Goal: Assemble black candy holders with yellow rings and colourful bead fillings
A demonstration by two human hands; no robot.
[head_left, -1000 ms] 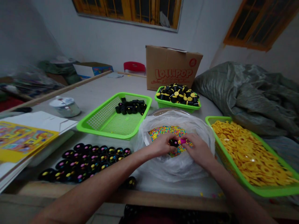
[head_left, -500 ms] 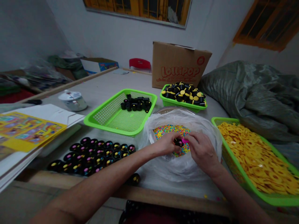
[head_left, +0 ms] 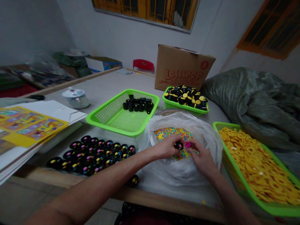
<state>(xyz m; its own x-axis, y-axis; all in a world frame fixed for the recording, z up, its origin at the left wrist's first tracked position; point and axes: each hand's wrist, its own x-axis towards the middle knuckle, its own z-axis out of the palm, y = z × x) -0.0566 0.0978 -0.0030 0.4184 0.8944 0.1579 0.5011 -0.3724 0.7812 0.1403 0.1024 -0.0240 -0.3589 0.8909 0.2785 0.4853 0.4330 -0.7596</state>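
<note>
My left hand (head_left: 169,146) is closed around a small black cup (head_left: 179,145), whose opening faces me with coloured bits in it. Between the thumb and fingers of my right hand (head_left: 201,154) is a small pink cap-like scoop (head_left: 187,144), its round end close beside the cup. Both hands are over a bowl lined with a white plastic bag (head_left: 178,172). Tiny multicoloured candy balls (head_left: 172,132) fill the bag's middle. Left of it, several black cups (head_left: 98,152) with coloured candy inside stand in rows near the table edge.
A green basket (head_left: 110,126) with black pieces stands behind the rows. Beyond the bag are a basket of black-and-yellow pieces (head_left: 186,96) and a cardboard box (head_left: 182,68). Yellow rings (head_left: 255,165) fill a basket at right. Printed sheets (head_left: 30,125) and a lidded pot (head_left: 76,99) are left.
My right hand has turned and dropped slightly, so the pink scoop now shows its round end toward me. The black cup has tilted a little. The camera view has shifted slightly.
</note>
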